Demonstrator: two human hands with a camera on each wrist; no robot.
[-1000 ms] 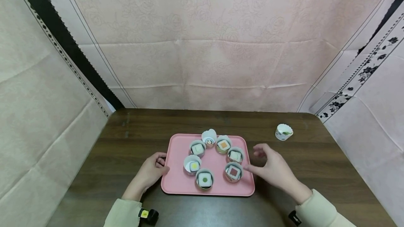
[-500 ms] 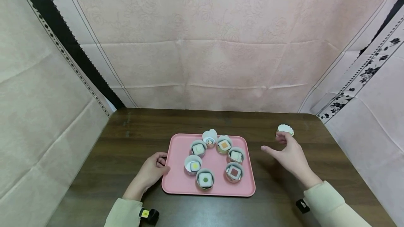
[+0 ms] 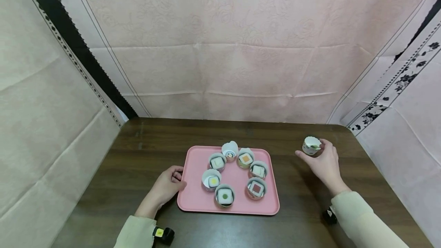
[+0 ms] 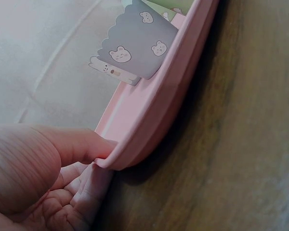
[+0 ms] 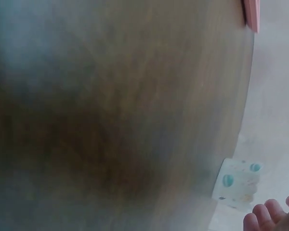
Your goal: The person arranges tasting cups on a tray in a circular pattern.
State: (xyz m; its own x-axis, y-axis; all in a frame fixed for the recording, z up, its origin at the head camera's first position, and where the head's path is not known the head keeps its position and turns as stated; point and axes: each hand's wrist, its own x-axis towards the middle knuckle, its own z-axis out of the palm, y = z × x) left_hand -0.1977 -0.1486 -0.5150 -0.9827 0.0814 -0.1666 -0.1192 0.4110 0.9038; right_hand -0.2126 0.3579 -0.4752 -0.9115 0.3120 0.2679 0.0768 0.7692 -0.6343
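My left hand (image 3: pixel 164 186) pinches the left edge of a pink tray (image 3: pixel 237 202), thumb (image 4: pixel 82 147) on top of the rim and fingers below. On the tray stand several small paper cups, such as one with a green dot inside (image 3: pixel 224 195) and one with an orange square inside (image 3: pixel 245 159). In the left wrist view a grey-purple cup with bear faces (image 4: pixel 139 38) rises behind the rim. My right hand (image 3: pixel 325 163) spreads thumb and fingers around a lone white paper cup (image 3: pixel 311 145) on the table; in the right wrist view its fingertips (image 5: pixel 265 216) look just short of the cup.
The dark wooden table (image 3: pixel 155 137) has a back edge in front of a pale floral cloth (image 3: pixel 220 68). Similar cloths (image 3: pixel 51 98) hang at both sides.
My right hand has moved from the tray's right side outward and back to the lone cup, its fingers passing to the cup's right. The left hand keeps hold of the tray.
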